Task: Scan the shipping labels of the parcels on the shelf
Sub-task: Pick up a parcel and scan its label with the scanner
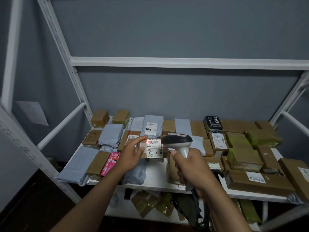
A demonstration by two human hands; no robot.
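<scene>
In the head view, the left hand (pixel 132 153) is holding a small brown parcel (pixel 151 150) just above the shelf (pixel 155 174), its fingers (pixel 138 139) curling over the parcel's left edge and the thumb pressing the near face, so the white shipping label (pixel 153 148) is facing up toward the camera. The right hand (pixel 190 168) is gripping the handle of a barcode scanner (pixel 177 141), fingers wrapped closed around it, with the scanner's head sitting just right of the label. A red glow is falling across the upper barcode. To scan well, the parcel probably needs holding flat and steady, with the beam crossing the whole barcode and the thumb staying off the print. Around them, grey mailer bags (pixel 111 136) and other cardboard boxes (pixel 260 180) are crowding the shelf, several with labels showing, likely waiting their turn.
</scene>
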